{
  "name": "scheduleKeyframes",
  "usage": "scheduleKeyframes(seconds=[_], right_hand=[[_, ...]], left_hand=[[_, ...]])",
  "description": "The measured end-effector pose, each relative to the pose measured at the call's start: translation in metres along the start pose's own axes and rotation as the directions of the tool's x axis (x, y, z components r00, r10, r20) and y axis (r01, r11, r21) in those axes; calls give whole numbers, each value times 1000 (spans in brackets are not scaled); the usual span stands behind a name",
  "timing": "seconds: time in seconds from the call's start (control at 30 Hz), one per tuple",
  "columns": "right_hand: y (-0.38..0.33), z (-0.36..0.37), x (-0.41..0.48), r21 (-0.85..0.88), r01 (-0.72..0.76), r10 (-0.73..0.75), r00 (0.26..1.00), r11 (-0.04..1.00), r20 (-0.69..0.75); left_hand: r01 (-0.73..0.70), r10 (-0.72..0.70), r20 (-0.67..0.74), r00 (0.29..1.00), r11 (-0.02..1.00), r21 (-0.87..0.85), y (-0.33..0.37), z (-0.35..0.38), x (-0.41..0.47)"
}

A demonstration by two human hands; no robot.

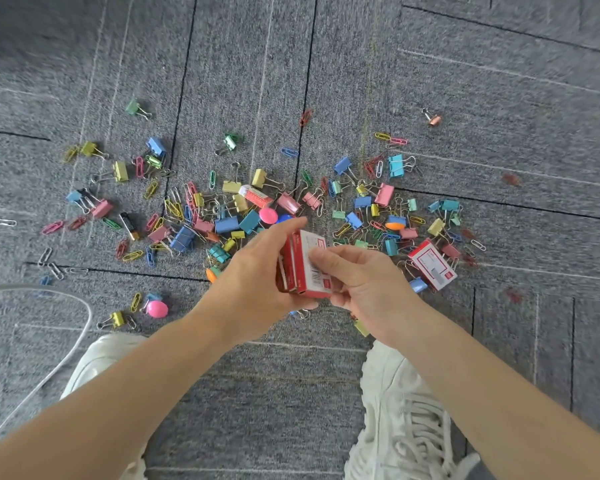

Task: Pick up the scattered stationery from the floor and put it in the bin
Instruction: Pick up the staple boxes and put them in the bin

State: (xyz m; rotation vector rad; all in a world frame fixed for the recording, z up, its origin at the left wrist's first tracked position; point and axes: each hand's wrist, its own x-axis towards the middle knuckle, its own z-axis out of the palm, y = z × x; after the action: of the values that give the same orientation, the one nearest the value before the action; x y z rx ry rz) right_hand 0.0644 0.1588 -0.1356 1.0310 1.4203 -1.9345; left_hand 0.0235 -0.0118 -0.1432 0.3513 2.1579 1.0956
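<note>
My left hand (257, 275) grips a stack of small red-and-white staple boxes (303, 265) above the grey carpet. My right hand (357, 282) holds the same stack from the right, with its thumb on the front box. On the floor lie another red-and-white box (432, 263) to the right and a third one (257, 196) farther back. Around them spread several coloured binder clips (226, 224) and paper clips (172, 207), a pink round magnet (268, 215) and a second pink one (157, 308). No bin is in view.
Grey carpet tiles (499, 81) cover the floor. My white shoes (406, 427) stand at the bottom of the view. A white cable (84, 327) curves along the left side. Stray clips lie far out, such as a copper one (433, 118).
</note>
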Motion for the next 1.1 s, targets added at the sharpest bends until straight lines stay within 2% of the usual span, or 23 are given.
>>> scheduleKeyframes(seconds=[0.17,0.3,0.4,0.53,0.6,0.67,0.73,0.77,0.83,0.9,1.0,1.1], right_hand=[[-7,5,-2,-305,161,-196,977,939,-85],[-5,9,-4,-366,204,-251,964,908,-86],[-2,9,-3,-419,215,-285,952,882,-111],[-1,8,-4,-500,229,-299,952,835,-63],[-6,3,-5,-600,236,-289,957,764,8],[-10,-10,-3,-712,222,-313,950,666,3],[-13,-33,3,-815,168,-406,909,555,-89],[-13,-47,6,-878,107,-457,879,467,-136],[-10,-74,12,-965,-83,-517,831,250,-205],[-3,-95,14,-958,-265,-523,804,113,-284],[5,-110,15,-916,-391,-491,782,95,-384],[12,-114,18,-910,-406,-423,813,78,-399]], left_hand=[[-17,14,-29,999,995,-99,-8,1,-3],[-37,34,-46,998,998,-52,-6,0,-5],[-16,11,-36,999,993,-118,-7,1,-6],[-58,50,-67,997,989,-135,-10,4,-6],[-61,51,-81,995,990,-129,-9,4,-7],[-64,55,-91,994,993,-100,-11,4,-6],[-79,73,-98,993,995,-60,-14,3,-5],[-90,86,-96,992,995,-38,-16,4,-5],[-104,105,-89,990,995,6,-20,6,-6],[-105,107,-80,991,994,30,-22,9,-6],[-119,122,-77,990,992,46,-22,16,-5],[-130,135,-85,987,989,65,-22,21,-3]])
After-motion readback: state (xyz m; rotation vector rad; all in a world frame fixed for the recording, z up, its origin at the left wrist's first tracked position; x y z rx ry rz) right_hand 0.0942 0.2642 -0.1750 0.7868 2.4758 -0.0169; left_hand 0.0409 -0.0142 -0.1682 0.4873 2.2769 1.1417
